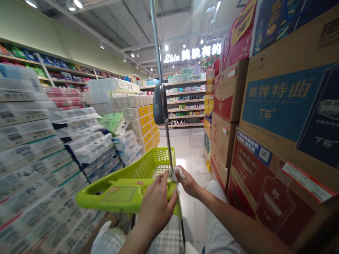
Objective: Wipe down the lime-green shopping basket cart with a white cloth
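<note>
A thin metal pole (168, 146) with a grey plastic loop grip (160, 104) rises upright at the near right corner of a lime-green shopping cart (124, 194). My right hand (187, 181) is closed on a crumpled white cloth (176, 173), pressed against the pole's lower part. Close beside it on the left, my left hand (159, 197) is over the cart's handle end, fingers curved and thumb spread apart. Its fingertips reach the cloth's left edge; whether they touch it I cannot tell. The pole's bottom end is hidden behind my hands.
Stacked packs of paper goods (29, 151) line the left side. Large liquor cartons (280, 106) are piled close on the right. A tiled aisle (182, 151) runs ahead to cosmetics shelves (186, 102). A white plastic bag (108, 240) lies below the cart's left side.
</note>
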Demonstrator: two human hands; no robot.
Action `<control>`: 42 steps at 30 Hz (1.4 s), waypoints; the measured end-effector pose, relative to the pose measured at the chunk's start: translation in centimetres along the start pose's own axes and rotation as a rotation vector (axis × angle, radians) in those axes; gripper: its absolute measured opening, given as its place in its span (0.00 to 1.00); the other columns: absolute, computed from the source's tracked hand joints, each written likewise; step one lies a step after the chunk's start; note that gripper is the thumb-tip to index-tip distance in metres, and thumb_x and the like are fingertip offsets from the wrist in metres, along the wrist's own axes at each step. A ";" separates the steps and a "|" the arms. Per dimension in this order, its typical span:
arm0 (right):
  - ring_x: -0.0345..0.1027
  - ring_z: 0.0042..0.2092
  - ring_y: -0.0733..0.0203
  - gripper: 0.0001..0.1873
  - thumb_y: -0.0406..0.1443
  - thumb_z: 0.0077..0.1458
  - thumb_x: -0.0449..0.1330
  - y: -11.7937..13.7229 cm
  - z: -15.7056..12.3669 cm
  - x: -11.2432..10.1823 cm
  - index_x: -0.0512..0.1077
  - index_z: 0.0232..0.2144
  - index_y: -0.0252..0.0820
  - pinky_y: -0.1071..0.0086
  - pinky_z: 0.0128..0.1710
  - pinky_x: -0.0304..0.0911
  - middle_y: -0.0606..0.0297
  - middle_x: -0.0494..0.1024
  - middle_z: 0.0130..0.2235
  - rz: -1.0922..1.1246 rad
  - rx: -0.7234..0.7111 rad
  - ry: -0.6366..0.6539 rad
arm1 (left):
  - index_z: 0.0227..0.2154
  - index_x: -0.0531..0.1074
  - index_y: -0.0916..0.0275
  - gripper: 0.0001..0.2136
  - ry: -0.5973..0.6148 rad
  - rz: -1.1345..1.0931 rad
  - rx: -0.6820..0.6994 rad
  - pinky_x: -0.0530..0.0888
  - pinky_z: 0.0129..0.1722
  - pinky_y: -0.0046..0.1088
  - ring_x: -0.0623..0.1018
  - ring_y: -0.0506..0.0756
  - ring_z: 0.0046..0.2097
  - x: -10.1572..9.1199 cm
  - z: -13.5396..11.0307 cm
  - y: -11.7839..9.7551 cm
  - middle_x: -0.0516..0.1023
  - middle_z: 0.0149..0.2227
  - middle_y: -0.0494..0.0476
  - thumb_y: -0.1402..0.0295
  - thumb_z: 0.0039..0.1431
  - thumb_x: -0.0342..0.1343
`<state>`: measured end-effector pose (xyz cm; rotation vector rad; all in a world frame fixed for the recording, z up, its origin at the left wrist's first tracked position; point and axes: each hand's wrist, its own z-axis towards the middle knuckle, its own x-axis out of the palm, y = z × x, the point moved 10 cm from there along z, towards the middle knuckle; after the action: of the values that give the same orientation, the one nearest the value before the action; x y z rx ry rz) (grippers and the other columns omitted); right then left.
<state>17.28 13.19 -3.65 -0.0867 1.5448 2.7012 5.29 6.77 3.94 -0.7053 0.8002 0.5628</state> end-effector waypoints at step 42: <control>0.66 0.49 0.54 0.29 0.23 0.45 0.55 1.4 -1.2 1.8 0.71 0.51 0.43 0.59 0.52 0.64 0.57 0.71 0.46 -0.666 -0.138 -0.128 | 0.40 0.76 0.60 0.16 0.271 -0.228 -0.088 0.78 0.46 0.36 0.78 0.61 0.49 -2.4 1.9 8.7 0.79 0.48 0.59 0.55 0.53 0.57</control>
<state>15.41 11.50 -3.18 -0.3531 1.0429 2.2196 -1.19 13.32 3.76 -0.9539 0.9354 0.3001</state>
